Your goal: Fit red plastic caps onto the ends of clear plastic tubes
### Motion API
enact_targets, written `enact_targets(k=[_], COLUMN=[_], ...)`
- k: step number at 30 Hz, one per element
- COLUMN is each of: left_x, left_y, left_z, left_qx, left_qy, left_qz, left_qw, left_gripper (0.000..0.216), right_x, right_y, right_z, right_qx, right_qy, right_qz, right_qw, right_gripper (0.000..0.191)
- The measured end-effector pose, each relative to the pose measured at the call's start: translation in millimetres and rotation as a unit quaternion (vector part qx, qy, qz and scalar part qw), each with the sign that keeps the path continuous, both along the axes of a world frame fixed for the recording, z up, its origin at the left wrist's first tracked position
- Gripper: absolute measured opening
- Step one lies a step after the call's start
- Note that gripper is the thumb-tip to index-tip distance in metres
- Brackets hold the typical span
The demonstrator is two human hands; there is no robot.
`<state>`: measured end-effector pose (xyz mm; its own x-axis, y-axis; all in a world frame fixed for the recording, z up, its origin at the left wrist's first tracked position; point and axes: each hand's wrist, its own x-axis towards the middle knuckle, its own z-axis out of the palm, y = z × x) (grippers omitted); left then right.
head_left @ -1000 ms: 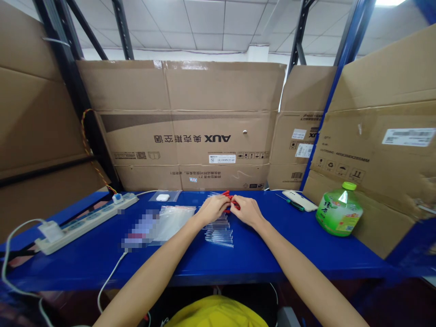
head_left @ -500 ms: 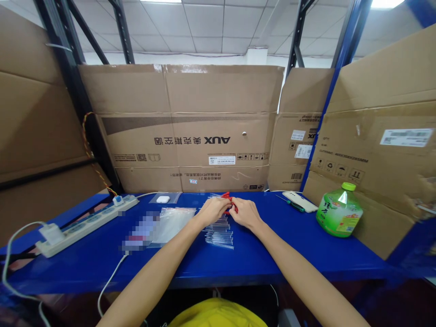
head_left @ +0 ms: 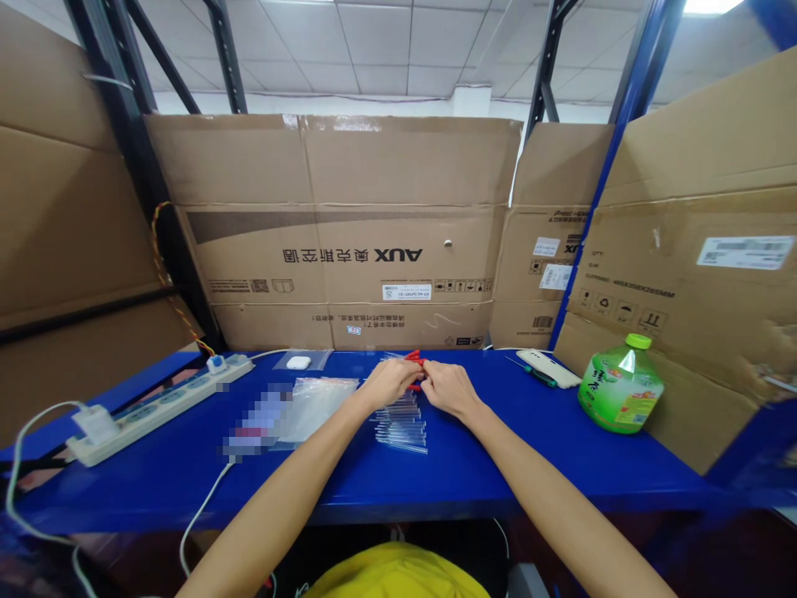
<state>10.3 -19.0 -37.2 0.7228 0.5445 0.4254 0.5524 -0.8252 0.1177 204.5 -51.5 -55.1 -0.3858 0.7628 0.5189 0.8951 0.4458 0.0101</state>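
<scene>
My left hand [head_left: 393, 382] and my right hand [head_left: 449, 387] meet over the middle of the table. Fingers of both are pinched together, and what lies between them is too small and covered to make out. Red pieces [head_left: 413, 355] show just beyond and between the fingertips; their kind is unclear. Thin clear tubes [head_left: 402, 433], several of them, lie side by side in a row below the hands, partly covered by my left hand. A clear plastic bag [head_left: 315, 407] lies flat to the left of my left forearm.
On the blue table [head_left: 498, 473] a power strip [head_left: 162, 411] runs along the left. A white case [head_left: 298, 363] lies at the back left. A green bottle [head_left: 621, 386] stands at right, near a screwdriver [head_left: 541, 375] and a pale flat object [head_left: 554, 370]. Cardboard [head_left: 349, 174] walls enclose the table.
My right fingers have shifted slightly and cover more of the red pieces on their side. The tubes and the other things lie as before.
</scene>
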Motion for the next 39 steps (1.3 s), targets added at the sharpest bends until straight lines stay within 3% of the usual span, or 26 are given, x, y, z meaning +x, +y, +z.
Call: enact_targets(k=[9, 17, 27, 39], left_x=[-8.6, -6.3, -1.2, 5.1], left_y=[-4.5, -5.7, -6.2, -11.0], left_z=[7.5, 3.7, -0.5, 4.6], left_qx=[-0.015, -0.024, -0.047, -0.022], left_qy=[0.005, -0.04, 0.016, 0.029], left_qz=[0.048, 0.04, 0.029, 0.007], left_qw=[0.999, 0.998, 0.998, 0.999], left_gripper=[0.043, 0.026, 0.035, 0.034], right_x=[7.1, 7.5, 3.2, -5.9], right_y=[1.3, 0.8, -3.0, -4.6], right_z=[-0.4, 1.3, 2.3, 1.0], right_qx=[0.046, -0.02, -0.008, -0.027], right_qy=[0.033, 0.064, 0.049, -0.008], right_qz=[0.068, 0.029, 0.027, -0.037], right_qw=[0.996, 0.997, 0.998, 0.999], right_gripper=[0.018, 0.021, 0.024, 0.021])
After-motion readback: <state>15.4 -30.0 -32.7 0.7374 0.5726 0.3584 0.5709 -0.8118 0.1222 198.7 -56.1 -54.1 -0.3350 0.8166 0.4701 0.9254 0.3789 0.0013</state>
